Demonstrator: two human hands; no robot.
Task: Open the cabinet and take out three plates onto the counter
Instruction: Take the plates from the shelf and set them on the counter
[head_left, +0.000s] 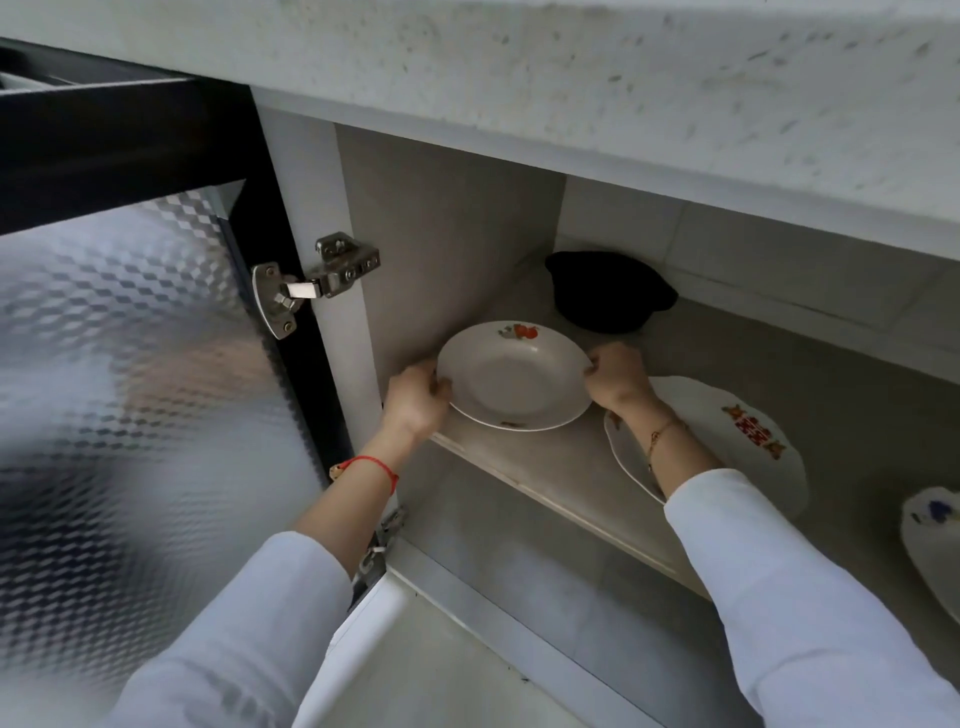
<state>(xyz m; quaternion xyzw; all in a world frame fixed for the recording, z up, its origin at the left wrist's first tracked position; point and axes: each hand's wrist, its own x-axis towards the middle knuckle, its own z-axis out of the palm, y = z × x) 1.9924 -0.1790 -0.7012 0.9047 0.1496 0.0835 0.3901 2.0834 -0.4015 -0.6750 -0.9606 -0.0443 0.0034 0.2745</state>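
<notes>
The cabinet under the counter (623, 78) stands open, its glass door (130, 364) swung out to the left. A white deep plate with a fruit print (511, 376) sits at the left end of the shelf (566, 467). My left hand (415, 397) grips its left rim and my right hand (615, 379) grips its right rim. A larger white plate with a red motif (748, 441) lies on the shelf to the right, partly under my right forearm. A third plate with a blue print (935, 540) shows at the right edge.
A black bowl-like dish (608, 291) sits at the back of the shelf behind the plates. Metal hinges (317, 280) hold the door on the left wall. The speckled counter edge overhangs the opening. A lower compartment lies beneath the shelf.
</notes>
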